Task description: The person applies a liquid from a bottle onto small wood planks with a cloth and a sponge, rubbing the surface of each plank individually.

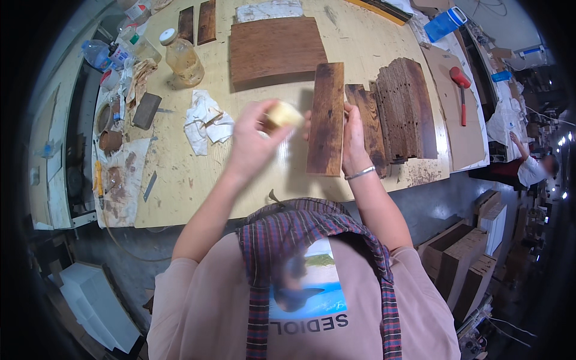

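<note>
My left hand (pixel 251 135) is closed around a pale yellow block, perhaps a sponge (pixel 284 116), smeared by motion. My right hand (pixel 355 135) grips a brown wooden board (pixel 327 120) with dark streaks, tilted up over the table. The thumb lies along the board's right edge, and fingertips show past its left edge. The yellow block is just left of the board, apart from it. Right of the board, more dark-streaked boards (pixel 367 123) lie beside a row of several boards standing on edge (pixel 403 114). A larger brown panel (pixel 276 51) lies beyond my hands.
The pale worktable (pixel 180 195) carries a jar of cloudy liquid (pixel 183 63), a white rag (pixel 206 122), a dark block (pixel 146 111) and two narrow boards (pixel 206 22). Bottles (pixel 97 53) crowd the left edge. A red mallet (pixel 461 84) lies right. Another person (pixel 531 169) is far right.
</note>
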The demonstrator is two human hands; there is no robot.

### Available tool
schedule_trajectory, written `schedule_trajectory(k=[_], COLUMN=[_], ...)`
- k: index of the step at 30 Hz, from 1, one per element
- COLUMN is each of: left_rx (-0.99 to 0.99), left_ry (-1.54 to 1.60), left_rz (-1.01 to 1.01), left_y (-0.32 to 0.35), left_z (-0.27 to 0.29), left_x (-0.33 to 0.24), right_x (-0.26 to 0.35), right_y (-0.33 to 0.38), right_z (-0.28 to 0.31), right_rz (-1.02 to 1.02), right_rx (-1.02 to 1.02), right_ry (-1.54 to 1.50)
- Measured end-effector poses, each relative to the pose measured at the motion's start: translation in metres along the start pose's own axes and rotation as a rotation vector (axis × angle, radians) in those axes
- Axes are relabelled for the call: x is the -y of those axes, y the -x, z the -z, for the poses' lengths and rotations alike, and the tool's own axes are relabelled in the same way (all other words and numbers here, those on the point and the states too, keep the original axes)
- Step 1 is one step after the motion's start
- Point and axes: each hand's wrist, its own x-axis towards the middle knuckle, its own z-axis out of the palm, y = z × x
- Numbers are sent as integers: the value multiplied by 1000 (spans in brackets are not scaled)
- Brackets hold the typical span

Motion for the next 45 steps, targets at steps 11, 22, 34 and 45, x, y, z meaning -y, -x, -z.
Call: schedule_trajectory(k=[11,22,34,45], left_rx=[41,7,-107,-69], left_ry=[-338,-376,-270,116], left_rz=[-379,-309,-118,263], left_y=[28,32,-63,-9], left_z=[-6,2,34,45], left_x=[-1,3,15,72], right_x=[13,13,-28,26], right_y=[-12,1,17,9], right_z=[19,18,20,62], right_rz=[189,77,-345,742], right_rx=[-14,44,384,-629], right_ry=[15,47,-72,1804])
